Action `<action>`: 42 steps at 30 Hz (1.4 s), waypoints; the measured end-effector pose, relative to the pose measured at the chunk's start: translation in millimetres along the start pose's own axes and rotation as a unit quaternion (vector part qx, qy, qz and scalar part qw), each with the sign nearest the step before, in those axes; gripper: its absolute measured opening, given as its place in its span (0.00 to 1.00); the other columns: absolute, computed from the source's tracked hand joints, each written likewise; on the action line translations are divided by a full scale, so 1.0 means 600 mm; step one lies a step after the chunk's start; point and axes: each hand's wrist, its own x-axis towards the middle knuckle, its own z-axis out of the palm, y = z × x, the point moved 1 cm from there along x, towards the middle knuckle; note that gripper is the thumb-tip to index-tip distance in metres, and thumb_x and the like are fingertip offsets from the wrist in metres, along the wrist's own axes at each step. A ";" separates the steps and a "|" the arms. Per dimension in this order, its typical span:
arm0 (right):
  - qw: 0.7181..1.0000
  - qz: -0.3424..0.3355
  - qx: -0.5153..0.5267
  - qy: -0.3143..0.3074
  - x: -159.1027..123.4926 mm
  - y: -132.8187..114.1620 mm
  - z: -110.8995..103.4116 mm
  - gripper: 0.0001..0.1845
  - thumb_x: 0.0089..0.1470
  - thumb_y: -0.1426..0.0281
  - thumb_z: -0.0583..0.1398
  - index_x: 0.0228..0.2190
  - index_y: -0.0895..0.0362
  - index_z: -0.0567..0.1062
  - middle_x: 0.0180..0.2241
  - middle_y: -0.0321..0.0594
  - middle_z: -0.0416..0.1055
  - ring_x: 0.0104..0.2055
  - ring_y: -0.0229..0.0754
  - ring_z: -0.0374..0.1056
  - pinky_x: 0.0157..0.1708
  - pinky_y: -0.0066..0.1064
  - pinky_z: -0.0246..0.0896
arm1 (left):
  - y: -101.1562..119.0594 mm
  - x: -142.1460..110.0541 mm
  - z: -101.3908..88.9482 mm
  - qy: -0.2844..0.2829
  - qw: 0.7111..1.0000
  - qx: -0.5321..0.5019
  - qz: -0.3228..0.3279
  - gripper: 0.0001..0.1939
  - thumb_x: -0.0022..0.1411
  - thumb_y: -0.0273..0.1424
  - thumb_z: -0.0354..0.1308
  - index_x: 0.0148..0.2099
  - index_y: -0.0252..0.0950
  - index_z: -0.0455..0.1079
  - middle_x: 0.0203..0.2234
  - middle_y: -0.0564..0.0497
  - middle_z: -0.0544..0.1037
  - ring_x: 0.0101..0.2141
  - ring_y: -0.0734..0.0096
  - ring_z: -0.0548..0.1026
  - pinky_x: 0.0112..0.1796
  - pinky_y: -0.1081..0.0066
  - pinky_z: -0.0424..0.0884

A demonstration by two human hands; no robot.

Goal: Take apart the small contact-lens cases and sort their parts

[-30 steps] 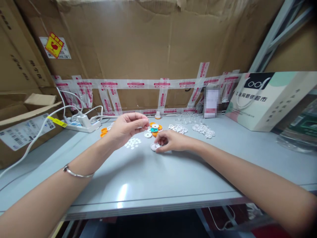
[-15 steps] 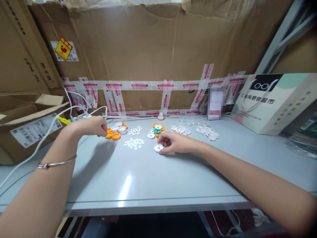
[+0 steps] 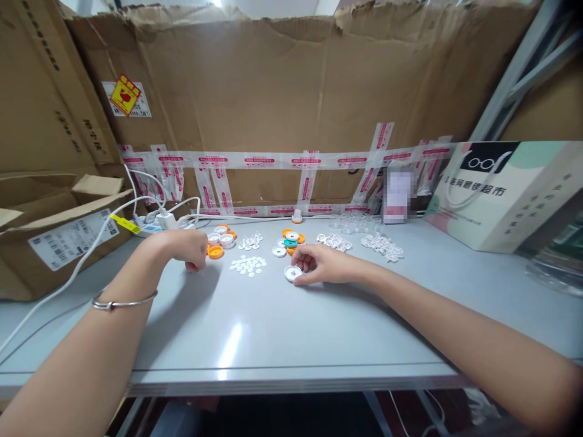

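Observation:
My right hand grips the edge of a round white plastic cap low over the tabletop, its fingers curled and thumb at the near side. Just behind it lies a cluster of orange, white and teal round caps. My left hand is closed with the fingers curled down, beside a group of orange and white caps. Whatever it may hold is hidden. Between the hands lie small flat white discs in a loose patch, with small white pieces behind them.
White ring-like parts and clear plastic pieces lie at the back right. A paper bag stands on the right. Cables and a power strip lie beside an open carton. A large cardboard sheet closes off the back.
My left hand has shifted slightly right and toward me, now covering part of the orange caps. My right hand stays on the white cap. The view has tilted slightly.

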 end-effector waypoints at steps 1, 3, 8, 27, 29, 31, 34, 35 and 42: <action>1.000 0.002 0.013 0.000 -0.001 -0.004 -0.003 0.18 0.38 0.65 0.63 0.33 0.58 0.68 0.29 0.37 0.66 0.30 0.35 0.61 0.30 0.26 0.58 | 0.001 -0.001 -0.002 0.011 1.000 -0.003 0.005 0.08 0.37 0.33 0.53 0.16 0.34 0.68 0.16 0.50 0.72 0.20 0.70 0.67 0.22 0.74 0.58; 0.999 0.006 0.041 0.020 -0.003 -0.010 -0.012 0.18 0.38 0.64 0.63 0.33 0.58 0.68 0.29 0.37 0.66 0.29 0.34 0.61 0.29 0.26 0.58 | 0.006 -0.003 -0.007 0.050 0.999 -0.007 0.016 0.10 0.41 0.36 0.53 0.17 0.35 0.68 0.16 0.50 0.72 0.20 0.70 0.67 0.22 0.74 0.58; 0.977 0.038 0.040 0.204 0.006 0.001 -0.040 0.19 0.39 0.62 0.62 0.33 0.59 0.68 0.31 0.40 0.67 0.30 0.36 0.62 0.28 0.27 0.57 | 0.060 -0.002 -0.004 0.226 0.972 0.033 0.061 0.13 0.50 0.38 0.50 0.21 0.35 0.66 0.20 0.50 0.72 0.23 0.68 0.68 0.23 0.74 0.58; 0.950 -0.026 -0.138 0.278 0.065 0.065 -0.012 0.11 0.44 0.67 0.59 0.32 0.58 0.72 0.33 0.40 0.71 0.36 0.40 0.65 0.35 0.29 0.57 | 0.199 0.001 0.081 0.239 0.889 -0.009 0.392 0.09 0.58 0.30 0.48 0.39 0.37 0.68 0.33 0.51 0.73 0.33 0.72 0.70 0.34 0.75 0.64; 0.950 -0.027 -0.138 0.278 0.064 0.065 -0.012 0.10 0.44 0.67 0.59 0.32 0.58 0.73 0.33 0.40 0.71 0.36 0.40 0.65 0.36 0.29 0.57 | 0.203 0.004 0.086 0.247 0.888 -0.008 0.388 0.08 0.58 0.29 0.48 0.38 0.37 0.68 0.32 0.51 0.74 0.32 0.72 0.70 0.34 0.75 0.63; 0.951 -0.027 -0.141 0.275 0.063 0.062 -0.012 0.10 0.45 0.67 0.58 0.31 0.58 0.73 0.33 0.40 0.71 0.36 0.40 0.65 0.36 0.29 0.57 | 0.207 0.007 0.091 0.255 0.888 -0.012 0.383 0.08 0.58 0.29 0.48 0.36 0.37 0.68 0.31 0.52 0.74 0.32 0.72 0.70 0.34 0.75 0.63; 0.951 -0.030 -0.151 0.266 0.063 0.057 -0.011 0.09 0.45 0.67 0.58 0.31 0.58 0.73 0.33 0.40 0.71 0.35 0.39 0.65 0.35 0.29 0.57 | 0.210 0.012 0.094 0.258 0.890 -0.024 0.376 0.08 0.57 0.27 0.48 0.34 0.37 0.68 0.29 0.52 0.74 0.31 0.72 0.70 0.34 0.75 0.64; 0.951 -0.031 -0.155 0.266 0.062 0.056 -0.011 0.09 0.45 0.67 0.58 0.30 0.59 0.73 0.32 0.40 0.71 0.34 0.39 0.65 0.35 0.29 0.57 | 0.208 0.012 0.091 0.258 0.890 -0.029 0.374 0.08 0.57 0.27 0.48 0.33 0.37 0.68 0.29 0.52 0.74 0.31 0.73 0.70 0.34 0.75 0.64; 0.946 -0.030 -0.139 0.290 0.061 0.056 -0.014 0.12 0.46 0.66 0.57 0.34 0.57 0.72 0.36 0.40 0.70 0.39 0.40 0.64 0.37 0.30 0.57 | 0.122 0.014 0.021 0.333 0.910 -0.041 0.245 0.08 0.53 0.28 0.47 0.31 0.36 0.68 0.28 0.52 0.75 0.29 0.72 0.70 0.30 0.76 0.63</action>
